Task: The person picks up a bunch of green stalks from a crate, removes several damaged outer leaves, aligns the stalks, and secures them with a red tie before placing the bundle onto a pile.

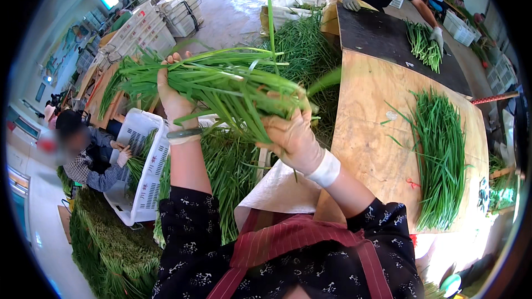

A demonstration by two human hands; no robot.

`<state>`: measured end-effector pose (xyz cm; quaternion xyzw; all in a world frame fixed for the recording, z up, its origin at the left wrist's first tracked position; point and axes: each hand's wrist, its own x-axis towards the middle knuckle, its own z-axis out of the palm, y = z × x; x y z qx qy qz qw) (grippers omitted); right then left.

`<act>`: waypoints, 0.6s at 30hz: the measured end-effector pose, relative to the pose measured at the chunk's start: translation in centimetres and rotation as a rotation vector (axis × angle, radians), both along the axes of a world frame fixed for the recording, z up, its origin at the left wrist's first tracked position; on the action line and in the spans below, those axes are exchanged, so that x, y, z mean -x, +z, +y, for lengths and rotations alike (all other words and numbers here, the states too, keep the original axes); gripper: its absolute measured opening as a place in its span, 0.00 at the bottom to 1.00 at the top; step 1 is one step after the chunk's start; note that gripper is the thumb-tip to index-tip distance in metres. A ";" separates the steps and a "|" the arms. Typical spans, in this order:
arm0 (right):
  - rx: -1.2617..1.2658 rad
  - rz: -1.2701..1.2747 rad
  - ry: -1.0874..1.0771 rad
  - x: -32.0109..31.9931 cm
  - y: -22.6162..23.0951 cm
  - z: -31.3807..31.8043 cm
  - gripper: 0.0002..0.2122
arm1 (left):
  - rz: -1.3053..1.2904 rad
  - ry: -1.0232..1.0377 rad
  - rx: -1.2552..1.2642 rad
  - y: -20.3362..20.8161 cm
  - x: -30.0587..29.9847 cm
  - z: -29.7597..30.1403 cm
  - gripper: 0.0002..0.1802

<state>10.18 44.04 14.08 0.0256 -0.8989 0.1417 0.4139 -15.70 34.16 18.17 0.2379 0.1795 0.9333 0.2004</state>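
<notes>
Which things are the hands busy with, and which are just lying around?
In use:
- bunch of long green chive-like leaves, gripped by the left hand and the gloved right hand

Lying about:
- row of green leaves on the pale wooden board
- white plastic slotted crate
- black tabletop

Long green leafy chive bunch (221, 86) held betw both hands, left hand (173, 97) & right hand (291, 135); flat pale wooden desk (371, 144) to right carries loose green chive pile (440, 155); white slotted plastic crate (141, 171) lower left
</notes>
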 end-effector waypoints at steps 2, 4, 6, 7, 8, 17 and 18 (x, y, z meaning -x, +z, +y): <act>-0.057 -0.091 0.046 -1.8 -0.8 -0.3 0.13 | -0.088 0.043 0.001 0.2 0.0 -0.5 0.08; -0.055 -0.140 0.089 -3.6 -0.7 0.1 0.13 | -0.138 -0.086 -0.020 0.6 -1.3 -0.4 0.07; -0.047 -0.149 0.180 -5.0 -0.2 0.7 0.10 | -0.128 -0.107 -0.030 0.7 -3.0 0.0 0.08; -0.036 -0.195 0.216 -5.8 -0.1 1.0 0.10 | -0.109 -0.155 -0.035 0.3 -3.1 0.1 0.08; -0.026 -0.242 0.251 -6.8 -0.1 1.3 0.09 | -0.090 -0.204 -0.041 -0.4 -3.1 0.3 0.09; 0.798 -0.413 -0.050 -17.4 -7.5 6.8 0.10 | 0.070 -0.147 -0.022 0.2 -2.8 -1.4 0.09; 1.161 -0.187 -0.105 -19.2 -9.5 9.2 0.09 | 0.084 -0.190 -0.034 0.2 -2.5 -0.6 0.08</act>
